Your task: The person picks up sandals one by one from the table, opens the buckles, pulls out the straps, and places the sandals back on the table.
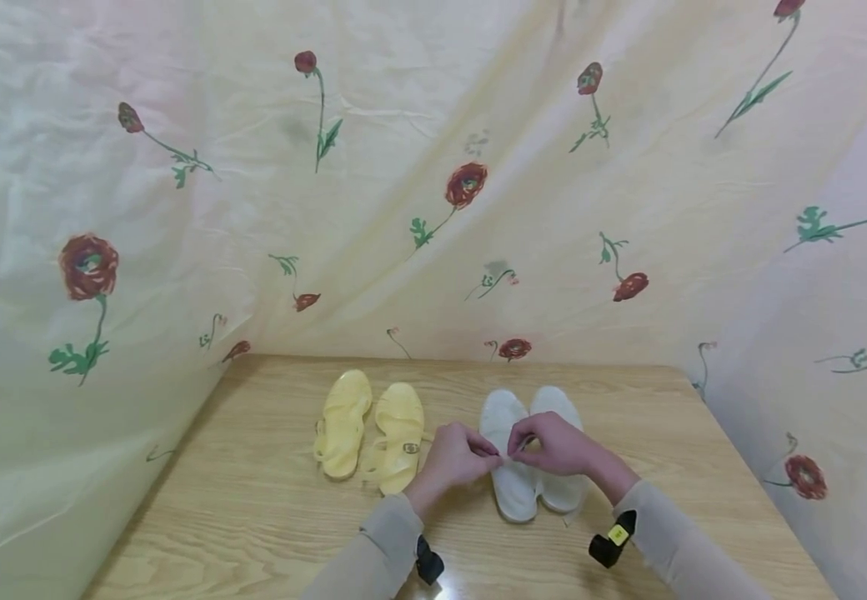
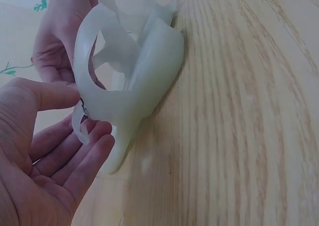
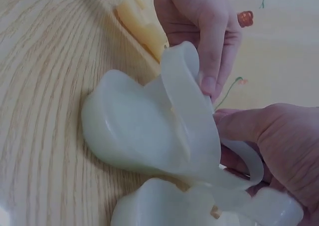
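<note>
A pair of translucent white jelly sandals stands on the wooden table. At the strap of the left-hand white sandal both hands meet. My left hand pinches the ankle strap beside a small metal buckle, the strap's loose end curling below the thumb. From the other side my right hand pinches the same strap near the buckle, thumb and fingertips together. The second white sandal sits close alongside, partly hidden by the right hand in the head view.
A pair of yellow sandals, one farther left and one nearer, lies left of the white pair, straps spread sideways. Flowered cloth hangs behind and beside the wooden table.
</note>
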A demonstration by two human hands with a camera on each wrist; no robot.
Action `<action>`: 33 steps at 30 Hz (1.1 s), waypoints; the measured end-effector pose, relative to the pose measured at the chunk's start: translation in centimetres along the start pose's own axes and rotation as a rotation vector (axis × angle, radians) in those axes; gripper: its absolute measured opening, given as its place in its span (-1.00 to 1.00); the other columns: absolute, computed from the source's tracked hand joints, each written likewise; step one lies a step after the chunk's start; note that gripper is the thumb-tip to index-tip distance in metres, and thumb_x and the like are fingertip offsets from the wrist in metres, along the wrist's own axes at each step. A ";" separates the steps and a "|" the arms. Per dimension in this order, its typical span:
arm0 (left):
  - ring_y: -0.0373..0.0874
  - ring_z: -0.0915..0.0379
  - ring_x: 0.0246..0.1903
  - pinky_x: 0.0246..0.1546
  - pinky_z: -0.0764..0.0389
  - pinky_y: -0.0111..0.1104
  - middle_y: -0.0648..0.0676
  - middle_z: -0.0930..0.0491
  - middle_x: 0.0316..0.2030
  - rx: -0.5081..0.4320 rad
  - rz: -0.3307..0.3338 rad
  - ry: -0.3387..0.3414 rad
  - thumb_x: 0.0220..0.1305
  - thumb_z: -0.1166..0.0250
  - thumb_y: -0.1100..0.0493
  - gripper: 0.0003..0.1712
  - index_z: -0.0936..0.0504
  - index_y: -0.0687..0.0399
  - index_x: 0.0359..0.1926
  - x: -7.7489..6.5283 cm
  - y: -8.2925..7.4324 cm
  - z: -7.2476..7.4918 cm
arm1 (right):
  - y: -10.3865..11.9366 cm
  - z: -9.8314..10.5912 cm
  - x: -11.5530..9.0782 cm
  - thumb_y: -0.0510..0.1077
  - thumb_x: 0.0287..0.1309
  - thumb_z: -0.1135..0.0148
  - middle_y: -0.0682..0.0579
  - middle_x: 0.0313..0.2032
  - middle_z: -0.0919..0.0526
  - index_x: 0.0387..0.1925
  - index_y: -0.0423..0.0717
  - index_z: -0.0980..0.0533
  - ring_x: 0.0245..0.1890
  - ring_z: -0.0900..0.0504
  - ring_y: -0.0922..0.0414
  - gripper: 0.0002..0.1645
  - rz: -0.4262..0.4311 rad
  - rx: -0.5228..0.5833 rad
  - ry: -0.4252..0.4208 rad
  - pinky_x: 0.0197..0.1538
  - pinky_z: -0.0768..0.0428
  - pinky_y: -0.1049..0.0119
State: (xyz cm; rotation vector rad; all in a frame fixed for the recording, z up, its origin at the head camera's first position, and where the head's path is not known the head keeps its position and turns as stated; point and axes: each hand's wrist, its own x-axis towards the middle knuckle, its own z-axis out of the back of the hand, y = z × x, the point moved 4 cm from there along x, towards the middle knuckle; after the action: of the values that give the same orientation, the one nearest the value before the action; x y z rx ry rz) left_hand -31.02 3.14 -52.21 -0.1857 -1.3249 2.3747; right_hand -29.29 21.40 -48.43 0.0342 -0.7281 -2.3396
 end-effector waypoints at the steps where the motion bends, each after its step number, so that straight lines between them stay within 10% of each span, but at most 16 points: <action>1: -0.45 -0.59 -0.50 -0.42 -0.61 -0.54 -0.14 -0.81 -0.49 0.001 0.003 0.002 0.15 -0.61 0.09 -0.92 -0.89 -0.04 -0.38 0.0 0.0 0.0 | -0.1 0.0 -0.1 -0.27 0.31 -0.43 0.21 -0.33 -0.81 -0.33 0.03 -0.72 -0.23 -0.76 0.30 -0.87 -0.007 -0.002 -0.003 -0.07 -0.77 0.16; 33: -0.45 -0.62 -0.52 -0.45 -0.62 -0.55 -0.08 -0.83 -0.48 -0.013 -0.013 0.009 0.14 -0.61 0.13 -0.92 -0.89 0.00 -0.37 -0.1 -0.2 -0.1 | -0.1 -0.5 0.3 -0.23 0.33 -0.43 0.31 -0.32 -0.79 -0.36 0.16 -0.69 -0.17 -0.75 0.33 -0.81 -0.030 -0.014 0.024 -0.01 -0.75 0.15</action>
State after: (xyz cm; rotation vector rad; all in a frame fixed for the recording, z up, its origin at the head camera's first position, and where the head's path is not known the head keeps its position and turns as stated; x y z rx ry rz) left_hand -30.81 3.24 -52.08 -0.1912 -1.3333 2.3523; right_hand -29.46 20.99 -48.83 0.0669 -0.7037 -2.3687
